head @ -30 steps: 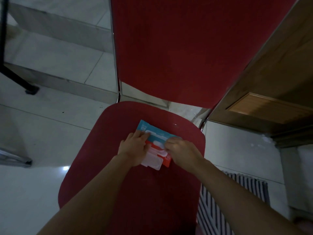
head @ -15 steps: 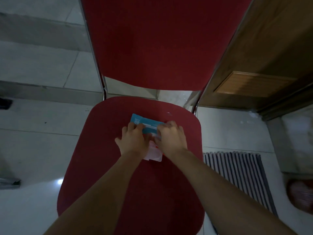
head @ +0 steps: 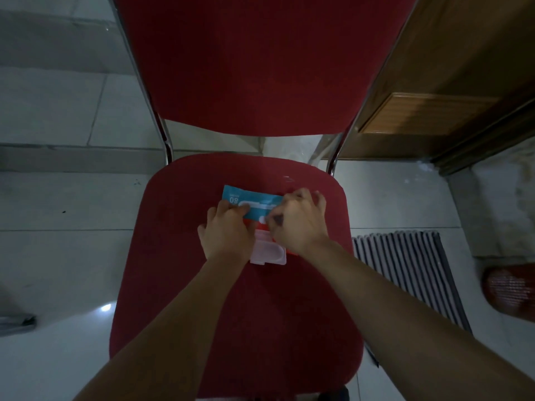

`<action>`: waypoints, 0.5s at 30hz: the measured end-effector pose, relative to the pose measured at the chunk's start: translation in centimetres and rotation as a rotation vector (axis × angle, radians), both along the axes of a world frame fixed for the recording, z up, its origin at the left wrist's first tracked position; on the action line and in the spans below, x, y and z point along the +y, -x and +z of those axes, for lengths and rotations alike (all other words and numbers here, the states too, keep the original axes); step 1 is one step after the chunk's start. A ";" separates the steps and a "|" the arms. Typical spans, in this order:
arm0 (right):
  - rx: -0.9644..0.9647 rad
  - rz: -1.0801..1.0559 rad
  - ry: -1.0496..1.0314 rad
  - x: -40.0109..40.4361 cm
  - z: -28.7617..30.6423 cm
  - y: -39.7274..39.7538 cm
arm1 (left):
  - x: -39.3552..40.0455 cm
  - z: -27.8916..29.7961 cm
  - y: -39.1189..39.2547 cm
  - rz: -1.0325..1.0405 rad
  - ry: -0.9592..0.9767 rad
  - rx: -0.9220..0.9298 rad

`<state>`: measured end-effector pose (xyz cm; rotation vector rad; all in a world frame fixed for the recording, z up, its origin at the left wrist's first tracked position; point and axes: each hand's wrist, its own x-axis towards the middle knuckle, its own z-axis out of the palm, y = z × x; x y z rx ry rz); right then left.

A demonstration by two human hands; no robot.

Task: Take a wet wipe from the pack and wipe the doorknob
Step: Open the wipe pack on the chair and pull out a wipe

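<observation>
Wet wipe pack (head: 252, 204): a flat blue and red packet lying on the red seat, under both hands; its blue end with white print sticks out past the fingertips, away from the person.
Lid (head: 267, 251): a clear plastic flap, swung open toward the person, lying flat on the seat between the two wrists.
Left hand (head: 225, 234): palm down on the left part of the pack, fingers together and pressed flat on the wrapper, holding it against the seat; it is not wrapped around anything.
Right hand (head: 299, 222): on the right part of the pack, just beside the left hand, thumb and forefinger drawn together at the pack's opening, other fingers curled over the far edge. Whether a wipe is caught between the fingertips cannot be told; the spot is dim and partly hidden.
Chair seat (head: 237, 314): red fabric, carries the pack; both forearms reach across it from the near edge.
Chair back (head: 260, 62): red, upright beyond the hands, on chrome tubes.
Floor (head: 58, 198): pale tiles to the left of the left arm.
Mat (head: 411, 273): striped, on the floor to the right of the right arm.
Wooden door (head: 451, 82): brown, beyond and to the right of the right hand; only its lower part shows.
</observation>
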<state>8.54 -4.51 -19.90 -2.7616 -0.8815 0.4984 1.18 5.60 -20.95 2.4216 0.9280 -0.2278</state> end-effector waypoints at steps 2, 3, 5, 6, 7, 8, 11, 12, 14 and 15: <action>-0.029 0.016 0.020 0.3 -0.2 0.0 | 0.0 0.0 0.0 0.006 0.000 -0.002; -0.023 0.010 0.013 0.3 -0.3 0.0 | -0.1 0.0 0.0 0.006 -0.001 -0.002; -0.001 0.008 -0.031 0.4 -0.4 -0.2 | -0.1 0.0 0.1 0.007 -0.003 -0.007; -0.002 0.027 -0.055 0.4 -0.5 -0.2 | -0.1 0.0 0.1 0.008 -0.002 -0.012; -0.011 0.057 -0.077 0.4 -0.6 -0.2 | 0.0 -0.1 0.1 0.007 -0.003 -0.018; -0.026 0.093 -0.093 0.5 -0.8 -0.2 | 0.0 -0.1 0.2 0.004 -0.005 -0.024; -0.097 0.153 -0.127 0.5 -1.6 -0.1 | 0.0 -0.2 0.5 -0.011 -0.014 -0.041; -0.126 0.159 -0.137 0.5 -1.7 0.0 | 0.0 -0.2 0.5 -0.016 -0.016 -0.044; -0.204 0.188 -0.148 0.6 -1.7 -0.1 | 0.1 -0.3 0.7 -0.022 -0.022 -0.050; -0.240 0.206 -0.147 0.5 -1.8 -0.2 | 0.1 -0.4 0.7 -0.021 -0.023 -0.054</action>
